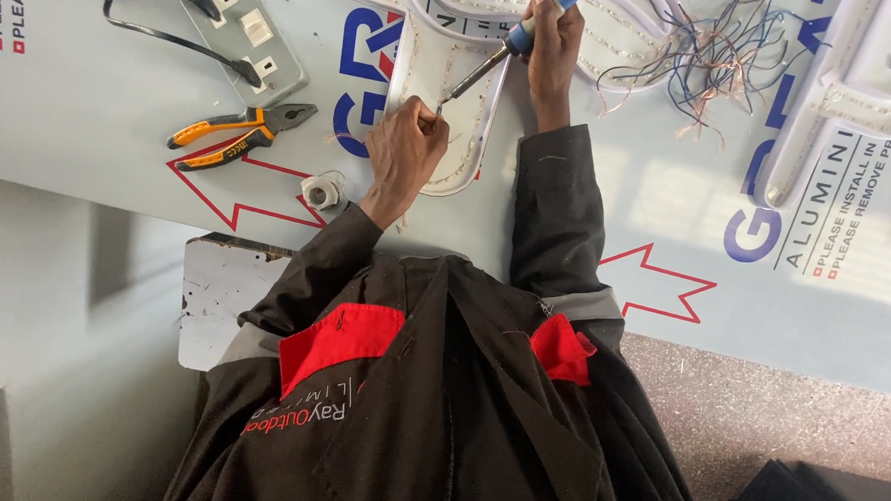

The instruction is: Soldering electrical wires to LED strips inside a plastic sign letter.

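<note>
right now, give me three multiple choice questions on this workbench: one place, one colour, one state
1. Where do the pliers lie?
A left of the left hand
B inside a drawer
C on the floor
2. What colour is the soldering iron handle?
A red
B blue
C green
3. The right hand is:
A empty
B flat on the table
C gripping the soldering iron

Key: A, the pliers lie beside the socket strip; B, a blue grip shows; C, its fingers wrap the handle.

Blue-handled soldering iron (510, 45) tilted, tip on white channel letter (442, 90); LED-lined.
</note>
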